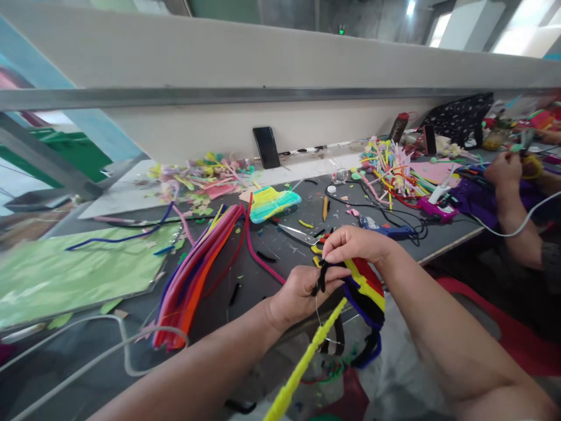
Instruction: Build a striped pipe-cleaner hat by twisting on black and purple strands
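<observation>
My left hand (302,289) is closed around a short black pipe cleaner (323,275) near the table's front edge. The fingertips of my right hand (357,242) pinch its upper end. Just below and beside my right hand hangs a striped piece of red, yellow, black and purple pipe cleaners (372,298), partly hidden by the fingers. A long fuzzy yellow pipe cleaner (302,368) slants down from the hands toward the bottom edge. Scissors (298,235) lie just beyond my hands, their handles partly covered.
Left of my hands lies a bundle of pink, orange and purple pipe cleaners (201,263). Farther back are a turquoise-and-yellow fuzzy piece (274,203), a phone (266,147) and a blue-handled tool (394,232) with its cord. A co-worker's hand (504,169) works at right.
</observation>
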The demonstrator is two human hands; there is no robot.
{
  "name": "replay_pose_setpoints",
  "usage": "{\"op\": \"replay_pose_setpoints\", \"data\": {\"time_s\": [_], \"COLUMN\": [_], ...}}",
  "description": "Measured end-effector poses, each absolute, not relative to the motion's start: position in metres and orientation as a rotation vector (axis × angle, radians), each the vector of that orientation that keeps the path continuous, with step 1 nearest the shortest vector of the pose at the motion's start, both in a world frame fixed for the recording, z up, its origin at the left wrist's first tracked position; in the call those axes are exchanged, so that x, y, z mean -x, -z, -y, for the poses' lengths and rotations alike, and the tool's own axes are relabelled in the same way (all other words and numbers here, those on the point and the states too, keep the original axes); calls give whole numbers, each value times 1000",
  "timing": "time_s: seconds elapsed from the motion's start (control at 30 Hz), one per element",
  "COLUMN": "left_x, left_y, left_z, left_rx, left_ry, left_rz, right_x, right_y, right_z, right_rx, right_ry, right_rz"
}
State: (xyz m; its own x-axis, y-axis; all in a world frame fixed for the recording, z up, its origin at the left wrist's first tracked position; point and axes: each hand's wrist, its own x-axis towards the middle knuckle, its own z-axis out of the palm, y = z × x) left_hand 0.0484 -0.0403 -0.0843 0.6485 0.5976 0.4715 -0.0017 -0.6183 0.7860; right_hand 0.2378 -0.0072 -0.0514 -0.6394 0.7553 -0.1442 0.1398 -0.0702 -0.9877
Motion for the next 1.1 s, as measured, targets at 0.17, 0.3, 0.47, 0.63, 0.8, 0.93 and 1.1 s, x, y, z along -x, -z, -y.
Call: {"op": "replay_pose_setpoints", "data": {"time_s": [0.17,0.3,0.47,0.63,0.8,0.93,1.1], "left_x": [-44,-29,-19,-38,-52,-46,-34], "left_y": [92,94,63,30,25,28,29], "left_z": [28,0,-8,9,17,20,23], "left_rx": [-1606,-1314,-2051,-2955,-3281,-3212,-3187], "left_ry": [-607,-668,-933,-443,-174,-273,-236], "left_rz": [-477,-598,-659,-327,-216,-182,-180], "right_x": [-245,-250,-245,-233,-231,-235,-238], "right_y": [46,42,54,64,65,66,64], "right_z": [10,14,8,4,5,6,9], "right_rx": [952,1142,1375,1356,1341,1256,1187], "right_ry": [-1642,-1581,-1290,-1228,-1186,-1264,-1292], "right_rz": [1790,1634,1816,1908,1944,1939,1926]}}
